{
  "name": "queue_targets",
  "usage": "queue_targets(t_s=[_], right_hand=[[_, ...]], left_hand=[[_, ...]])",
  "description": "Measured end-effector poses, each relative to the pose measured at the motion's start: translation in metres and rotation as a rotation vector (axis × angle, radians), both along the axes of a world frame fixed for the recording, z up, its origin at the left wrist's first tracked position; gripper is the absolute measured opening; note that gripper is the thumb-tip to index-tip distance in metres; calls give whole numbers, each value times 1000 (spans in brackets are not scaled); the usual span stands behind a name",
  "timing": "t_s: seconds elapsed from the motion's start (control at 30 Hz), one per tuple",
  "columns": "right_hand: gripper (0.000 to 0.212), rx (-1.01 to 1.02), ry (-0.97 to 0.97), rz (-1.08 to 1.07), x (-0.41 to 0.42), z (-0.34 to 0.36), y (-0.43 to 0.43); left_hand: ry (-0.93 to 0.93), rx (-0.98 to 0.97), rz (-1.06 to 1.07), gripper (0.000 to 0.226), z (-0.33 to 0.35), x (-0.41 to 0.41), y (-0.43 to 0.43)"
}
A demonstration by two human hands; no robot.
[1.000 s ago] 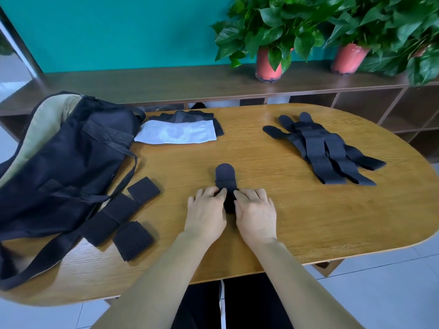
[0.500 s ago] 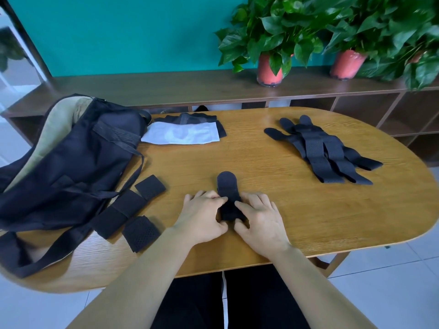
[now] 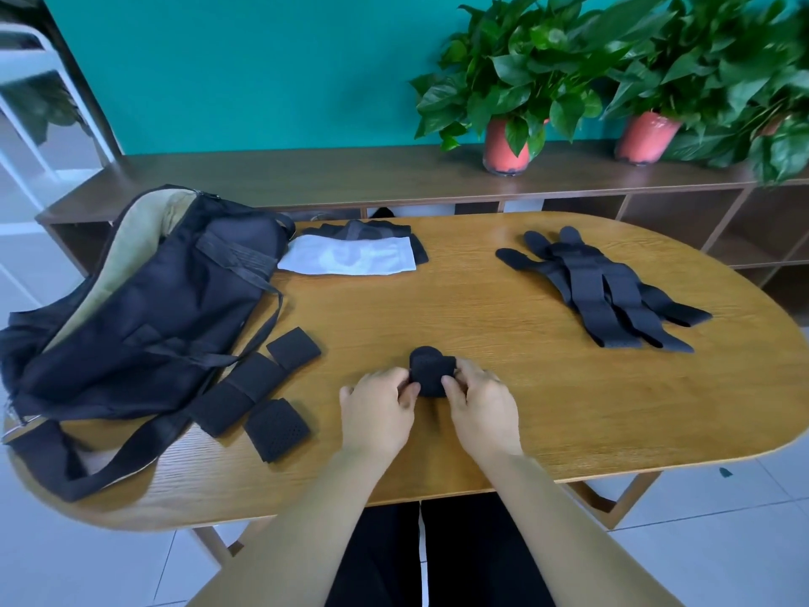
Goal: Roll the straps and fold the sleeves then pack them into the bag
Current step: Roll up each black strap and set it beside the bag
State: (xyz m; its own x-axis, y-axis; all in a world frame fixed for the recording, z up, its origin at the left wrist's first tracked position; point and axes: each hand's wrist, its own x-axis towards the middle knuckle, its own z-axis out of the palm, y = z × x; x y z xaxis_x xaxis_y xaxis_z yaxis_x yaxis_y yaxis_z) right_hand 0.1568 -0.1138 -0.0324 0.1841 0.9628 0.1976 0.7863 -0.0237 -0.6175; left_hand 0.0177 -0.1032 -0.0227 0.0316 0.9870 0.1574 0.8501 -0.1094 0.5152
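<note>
Black fabric strap (image 3: 431, 373), mostly rolled, rounded tip sticking up, sits near front middle of oval wooden table (image 3: 481, 317). Left hand (image 3: 380, 409) and right hand (image 3: 479, 403) pinch roll from either side, fingers curled round it. Black fabric bag with tan lining (image 3: 144, 308) lies open at table's left end. Three folded black mesh sleeves (image 3: 258, 392) just beside bag. Pile of loose black straps (image 3: 604, 291) on right, well apart. White-and-black folded cloth (image 3: 354, 254) at back.
</note>
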Motion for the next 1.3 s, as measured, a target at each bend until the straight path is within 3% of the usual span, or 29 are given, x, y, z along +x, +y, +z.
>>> queue_targets(t_s=[0.43, 0.6, 0.77, 1.0, 1.3], right_hand=[[40, -33, -86, -107, -15, 2, 16], [32, 6, 32, -112, -12, 2, 14], [28, -32, -39, -82, -22, 4, 9], [37, -107, 274, -41, -33, 16, 9], [37, 58, 317, 146, -89, 35, 9]], left_hand=[[54, 54, -6, 18, -1, 11, 17], [-102, 53, -66, 40, -5, 6, 13], [-55, -13, -159, 38, -4, 10, 7], [-212, -62, -67, 33, 12, 5, -1], [-163, 74, 81, 24, 34, -49, -18]])
